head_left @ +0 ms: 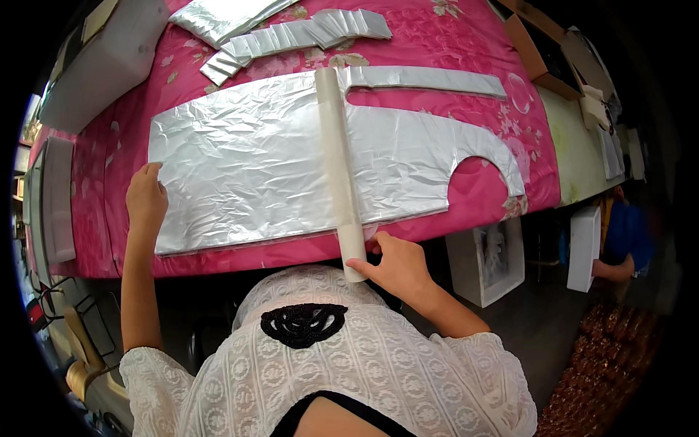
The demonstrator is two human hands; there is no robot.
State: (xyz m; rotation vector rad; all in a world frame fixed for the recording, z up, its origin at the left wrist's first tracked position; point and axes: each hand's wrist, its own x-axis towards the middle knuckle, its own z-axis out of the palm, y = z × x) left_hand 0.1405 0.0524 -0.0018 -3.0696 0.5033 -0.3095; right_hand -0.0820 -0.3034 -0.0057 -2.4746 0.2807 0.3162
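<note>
A wide silver plastic sheet [240,160], seemingly several layers thick, lies flat before me. Its right end is cut into a long strip [429,79] and a curved notch. Across the middle rests a pale cardboard tube [335,146], its near end jutting past the table edge. My right hand [400,266] grips that near end, thumb on top and fingers curled round the far side. At the sheet's left edge, my left hand [148,197] has its fingers closed on the border; the fingertips are partly hidden.
A pink flowered cloth [451,36] covers the table. Folded silver pieces [306,36] lie fanned out at the back, beside another silver sheet [226,18]. White foam boxes [109,65] stand left; an open cardboard box [542,51] is back right. Another person's hand [615,269] shows at right.
</note>
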